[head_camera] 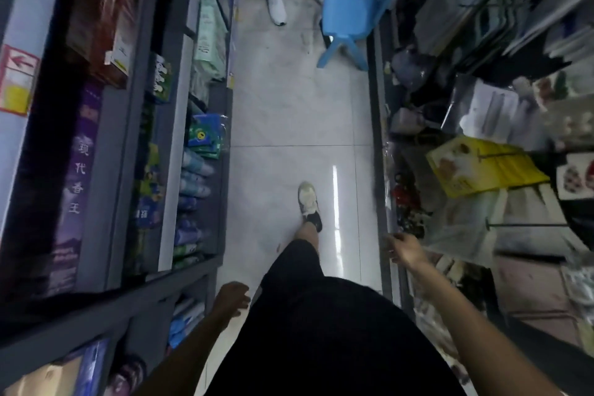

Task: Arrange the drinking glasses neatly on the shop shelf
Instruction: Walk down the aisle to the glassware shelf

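Black shorts [321,337] fill the foreground; left hand [232,298] and right hand [405,250] hang loose, empty, blurred; shelf goods [475,167] indistinct.

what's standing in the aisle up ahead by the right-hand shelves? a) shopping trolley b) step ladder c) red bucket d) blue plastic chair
d: a blue plastic chair stands on the floor beside the right-hand shelves, close to another person's white shoe.
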A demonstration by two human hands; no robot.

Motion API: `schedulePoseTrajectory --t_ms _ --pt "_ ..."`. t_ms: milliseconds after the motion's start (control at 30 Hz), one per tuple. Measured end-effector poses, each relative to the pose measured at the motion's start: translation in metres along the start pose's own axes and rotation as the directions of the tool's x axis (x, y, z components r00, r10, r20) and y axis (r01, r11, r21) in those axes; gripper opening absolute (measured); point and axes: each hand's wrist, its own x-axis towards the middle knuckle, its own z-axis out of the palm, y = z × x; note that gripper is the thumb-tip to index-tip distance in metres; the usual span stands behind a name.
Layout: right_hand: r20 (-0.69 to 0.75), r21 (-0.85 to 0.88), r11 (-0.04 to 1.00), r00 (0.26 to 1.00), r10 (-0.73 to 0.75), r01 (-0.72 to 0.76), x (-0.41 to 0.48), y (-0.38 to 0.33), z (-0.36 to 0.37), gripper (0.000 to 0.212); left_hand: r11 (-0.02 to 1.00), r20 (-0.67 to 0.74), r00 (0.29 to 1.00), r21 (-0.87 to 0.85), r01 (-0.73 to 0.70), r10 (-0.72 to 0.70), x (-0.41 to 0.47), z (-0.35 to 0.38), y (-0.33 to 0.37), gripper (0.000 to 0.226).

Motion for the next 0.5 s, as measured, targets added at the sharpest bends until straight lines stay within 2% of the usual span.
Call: schedulePoseTrajectory --t_ms 33,100,233,333,500 --pt "-0.003 -0.018 1.000 1.000 0.017 -0.017 0.013 -0.016 -0.007 0.013 0.999 0.027 0.999 0.010 0.030 -0.031 -0.006 -0.005 0.026 0.015" --pt "-0.017 -0.050 0.997 0.999 0.051 -0.052 0.034 -0.050 -0.023 0.020 1.000 0.055 0.998 -0.021 -0.009 0.010 -0.005 -0.013 0.098 0.013" --pt "-0.030 -0.114 0.990 0.996 0.084 -0.087 0.068 -0.114 -0.050 0.028 0.986 0.036 0.986 -0.045 -0.161 0.162 0.001 -0.028 0.259 0.012" --pt "-0.063 -0.143 0.980 0.990 0.128 -0.136 0.091 -0.148 -0.065 0.026 0.962 0.016 0.963 -0.047 -0.269 0.270 0.001 -0.040 0.372 0.011" --pt "-0.018 -0.240 0.955 0.985 0.173 -0.172 0.156 -0.195 -0.083 0.033 0.898 0.001 0.901 -0.089 -0.431 0.433 0.007 -0.056 0.529 0.011"
